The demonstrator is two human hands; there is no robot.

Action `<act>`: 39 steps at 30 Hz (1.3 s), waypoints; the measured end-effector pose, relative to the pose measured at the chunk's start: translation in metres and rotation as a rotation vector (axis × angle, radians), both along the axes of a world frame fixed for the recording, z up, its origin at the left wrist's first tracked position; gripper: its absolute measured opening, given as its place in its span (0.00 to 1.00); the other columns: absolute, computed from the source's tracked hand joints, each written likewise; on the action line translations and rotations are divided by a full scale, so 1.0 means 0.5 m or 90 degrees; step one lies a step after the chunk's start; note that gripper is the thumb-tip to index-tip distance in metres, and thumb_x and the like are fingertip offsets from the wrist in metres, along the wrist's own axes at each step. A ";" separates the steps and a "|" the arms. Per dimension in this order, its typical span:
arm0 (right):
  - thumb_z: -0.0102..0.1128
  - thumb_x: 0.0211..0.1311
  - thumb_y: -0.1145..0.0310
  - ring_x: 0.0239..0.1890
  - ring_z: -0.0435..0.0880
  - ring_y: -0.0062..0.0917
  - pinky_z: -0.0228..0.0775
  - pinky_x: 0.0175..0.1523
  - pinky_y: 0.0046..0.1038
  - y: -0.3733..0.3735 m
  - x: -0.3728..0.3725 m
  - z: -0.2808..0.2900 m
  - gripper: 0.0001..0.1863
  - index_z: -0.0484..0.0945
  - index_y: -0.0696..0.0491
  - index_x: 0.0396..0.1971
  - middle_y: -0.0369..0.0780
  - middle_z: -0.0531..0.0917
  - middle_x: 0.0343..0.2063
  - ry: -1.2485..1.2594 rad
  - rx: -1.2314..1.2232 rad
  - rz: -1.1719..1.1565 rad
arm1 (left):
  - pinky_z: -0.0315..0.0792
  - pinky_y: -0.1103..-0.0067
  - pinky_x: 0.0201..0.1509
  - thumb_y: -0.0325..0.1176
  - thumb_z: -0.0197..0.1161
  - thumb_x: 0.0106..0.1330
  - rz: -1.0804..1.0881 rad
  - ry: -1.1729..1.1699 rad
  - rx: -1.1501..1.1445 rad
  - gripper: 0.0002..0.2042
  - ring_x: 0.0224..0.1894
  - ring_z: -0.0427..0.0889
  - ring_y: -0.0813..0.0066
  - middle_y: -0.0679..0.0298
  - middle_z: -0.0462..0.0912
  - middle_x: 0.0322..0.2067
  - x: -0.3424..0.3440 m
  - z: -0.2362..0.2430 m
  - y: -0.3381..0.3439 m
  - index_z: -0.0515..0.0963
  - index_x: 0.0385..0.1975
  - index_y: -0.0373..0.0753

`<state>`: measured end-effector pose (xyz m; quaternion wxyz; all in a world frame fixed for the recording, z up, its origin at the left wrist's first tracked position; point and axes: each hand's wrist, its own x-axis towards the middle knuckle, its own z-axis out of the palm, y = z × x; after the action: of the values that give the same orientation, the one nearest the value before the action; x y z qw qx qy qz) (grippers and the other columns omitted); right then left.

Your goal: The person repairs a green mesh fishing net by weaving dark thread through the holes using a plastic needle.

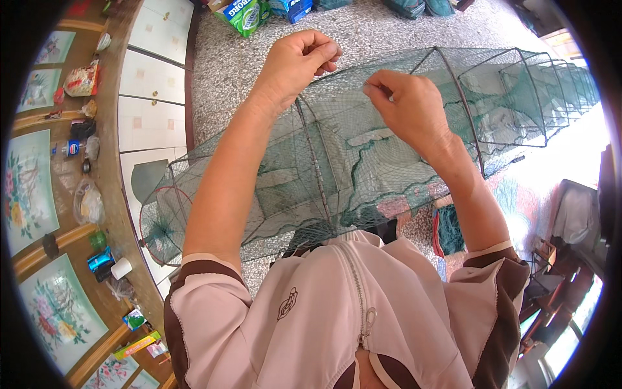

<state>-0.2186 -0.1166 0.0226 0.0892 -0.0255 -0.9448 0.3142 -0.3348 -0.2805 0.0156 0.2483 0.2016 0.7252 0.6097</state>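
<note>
A long green mesh net trap [389, 162] stretches across in front of me, held in shape by dark frames. It runs from a red-rimmed round end [165, 227] at the left to narrower hoops at the far right. My left hand [308, 57] is raised over the net's far edge, thumb and fingers pinched together. To its right, my right hand [413, 107] is also closed in a pinch above the mesh. A tiny dark tip shows at its fingertips, too small to name. Whatever lies between the left fingers cannot be made out.
White cabinets [152, 78] stand at the left beside a wooden counter holding bags, a cup [121, 268] and small packages. Green and blue packs [249, 16] sit on the speckled floor [220, 58] at the far side. A dark-framed chair [575, 214] stands at the right.
</note>
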 end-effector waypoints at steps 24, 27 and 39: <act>0.58 0.58 0.64 0.26 0.80 0.36 0.69 0.29 0.34 -0.044 -0.016 -0.003 0.07 0.80 0.51 0.28 0.38 0.80 0.24 0.156 0.077 -0.022 | 0.72 0.83 0.33 0.32 0.54 0.67 0.063 0.062 -0.034 0.07 0.27 0.76 0.81 0.66 0.78 0.28 0.016 -0.003 0.006 0.74 0.31 0.35; 0.59 0.57 0.64 0.27 0.80 0.33 0.69 0.30 0.32 -0.060 -0.039 0.007 0.06 0.80 0.51 0.28 0.37 0.79 0.27 0.197 0.085 -0.028 | 0.71 0.83 0.33 0.31 0.52 0.67 0.099 0.134 0.120 0.07 0.27 0.75 0.82 0.67 0.78 0.28 0.018 -0.008 0.002 0.74 0.32 0.35; 0.61 0.55 0.64 0.24 0.80 0.30 0.72 0.29 0.29 -0.087 -0.084 0.106 0.07 0.82 0.50 0.28 0.36 0.81 0.21 0.360 -0.245 0.127 | 0.70 0.86 0.32 0.31 0.55 0.65 0.090 0.077 0.134 0.06 0.27 0.73 0.85 0.68 0.77 0.26 0.014 -0.016 0.000 0.75 0.34 0.35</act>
<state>-0.2606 -0.1600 0.0756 0.3099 0.1386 -0.8039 0.4884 -0.3276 -0.2805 0.0074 0.1381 0.2111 0.6834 0.6851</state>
